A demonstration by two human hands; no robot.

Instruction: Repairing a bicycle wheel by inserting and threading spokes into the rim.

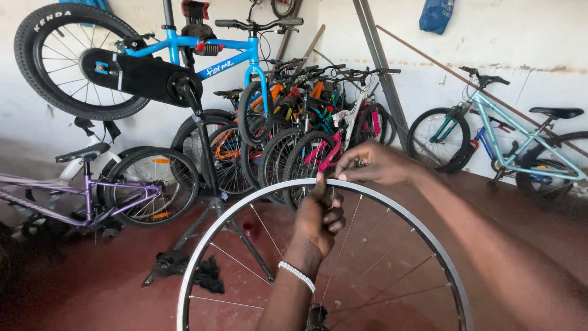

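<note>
Purple bicycle (92, 196): stands on the floor at the far left, well apart from my work.
Blue bicycle (184, 55): clamped high on the repair stand (211, 184), its treaded tyre at upper left; the stand's legs spread just behind the rim I hold.
Dark rag (184, 266): lies crumpled on the red floor (92, 282) beside the stand's feet.
Bare wheel (245, 211): a silver rim with thin spokes, held upright before me; its arc fills the lower middle of the view. No tyre or tube sits on it.
My left hand (318, 217): closed on the wheel from inside, thumb up against the top of the rim, fingers curled, apparently about a spoke; a white bead bracelet (297, 276) circles the wrist.
My right hand (376, 164): reaches over from the right, fingertips pinched at the rim's top edge; whether they grip something small there I cannot tell.
Progress, as I judge it: the spokes look laced all round, so the rim is being checked or adjusted at one point; everything beyond that spot appears left to do.
Row of parked bicycles (306, 129): crowded close behind the wheel, a cluttered backdrop against the fine spokes.
Pale teal bicycle (508, 135): leans by the right wall, clear of my arms.
</note>
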